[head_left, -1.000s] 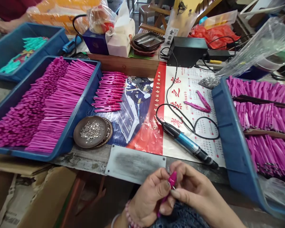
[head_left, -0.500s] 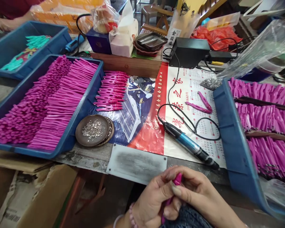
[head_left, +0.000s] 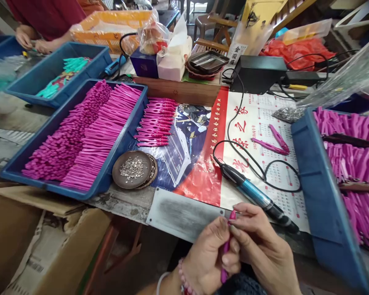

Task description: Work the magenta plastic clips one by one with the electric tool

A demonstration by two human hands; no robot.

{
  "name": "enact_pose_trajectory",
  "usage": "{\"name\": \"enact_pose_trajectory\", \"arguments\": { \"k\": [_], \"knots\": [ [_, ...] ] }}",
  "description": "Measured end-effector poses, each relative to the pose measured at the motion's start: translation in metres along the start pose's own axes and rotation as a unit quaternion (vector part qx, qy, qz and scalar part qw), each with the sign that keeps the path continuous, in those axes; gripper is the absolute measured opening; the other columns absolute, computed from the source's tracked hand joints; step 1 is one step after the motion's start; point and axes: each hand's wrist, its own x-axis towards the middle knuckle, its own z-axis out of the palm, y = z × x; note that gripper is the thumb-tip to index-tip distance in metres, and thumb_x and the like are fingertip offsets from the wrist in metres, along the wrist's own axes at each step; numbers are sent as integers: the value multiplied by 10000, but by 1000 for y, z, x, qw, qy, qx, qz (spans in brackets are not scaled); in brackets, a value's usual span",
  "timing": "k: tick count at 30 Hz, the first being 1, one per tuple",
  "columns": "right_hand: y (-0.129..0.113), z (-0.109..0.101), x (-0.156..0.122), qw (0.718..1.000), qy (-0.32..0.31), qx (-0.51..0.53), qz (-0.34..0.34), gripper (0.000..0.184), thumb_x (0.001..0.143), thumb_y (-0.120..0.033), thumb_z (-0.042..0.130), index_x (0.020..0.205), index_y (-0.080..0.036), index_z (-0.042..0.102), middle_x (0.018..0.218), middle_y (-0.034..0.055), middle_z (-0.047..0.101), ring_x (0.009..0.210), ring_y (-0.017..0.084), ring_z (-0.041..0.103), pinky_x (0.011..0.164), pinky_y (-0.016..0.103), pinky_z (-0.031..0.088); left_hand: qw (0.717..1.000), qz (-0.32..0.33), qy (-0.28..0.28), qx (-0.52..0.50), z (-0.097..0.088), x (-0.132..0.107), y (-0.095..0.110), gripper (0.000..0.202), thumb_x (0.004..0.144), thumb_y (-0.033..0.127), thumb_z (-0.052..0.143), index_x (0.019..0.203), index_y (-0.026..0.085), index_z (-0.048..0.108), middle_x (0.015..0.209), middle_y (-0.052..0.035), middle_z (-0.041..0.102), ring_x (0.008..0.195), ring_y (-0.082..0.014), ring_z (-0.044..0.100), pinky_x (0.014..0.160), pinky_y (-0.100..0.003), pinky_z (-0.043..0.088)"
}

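Note:
My left hand [head_left: 207, 254] is wrapped round a slim magenta plastic handle [head_left: 226, 246], which stands nearly upright above my lap. Thumb and fingers of my right hand [head_left: 264, 246] pinch the top of the same handle, partly hiding it. Just behind my hands lies a grey metal plate [head_left: 184, 211] with a dark, rubbed middle. A blue and black electric screwdriver [head_left: 253, 192] rests to the right on the calendar sheet [head_left: 233, 180]. To the left, a brown dish [head_left: 118, 172] holds many tiny silver metal pieces. Behind it, magenta pieces [head_left: 156, 123] lie in a stacked row.
A blue bin [head_left: 101, 192] of magenta handles stands left, another blue bin [head_left: 313, 196] of magenta parts right. Two loose magenta pieces [head_left: 270, 145] lie on the calendar. A cable loops behind the screwdriver. A co-worker's hands [head_left: 33, 43] are at the far left.
The camera view has swung a little to the left. My right hand's fingers have straightened and now pinch the handle's upper end; my left hand still grips it.

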Motion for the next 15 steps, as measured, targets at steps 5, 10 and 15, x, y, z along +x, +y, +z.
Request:
{"name": "enact_pose_trajectory", "arguments": {
  "k": [5, 10, 15],
  "knots": [
    [-3, -3, -4, 995, -3, -42, -88, 232, 847, -62, 623, 972, -249, 679, 858, 11, 664, 726, 120, 665, 638, 166, 552, 1000, 13, 1, -11, 0, -4, 5, 245, 863, 388, 666, 817, 155, 610, 570, 48, 554, 340, -3, 351, 358, -130, 213],
    [-13, -11, -11, 998, -56, -14, -9, 186, 854, -115, 662, 925, -287, 666, 865, 0, 725, 760, 165, 710, 676, 217, 581, 999, 26, -20, 4, -1, -3, 5, 244, 867, 382, 660, 797, 155, 604, 546, 52, 538, 324, -7, 318, 337, -136, 189],
    [-19, -9, -2, 998, -45, -13, -30, 134, 843, -108, 670, 820, -239, 651, 830, 28, 636, 704, 145, 658, 600, 205, 546, 998, 34, -22, 45, -1, -3, 1, 200, 889, 355, 635, 830, 179, 560, 553, 57, 551, 321, -10, 304, 335, -136, 199]
  ]
}}
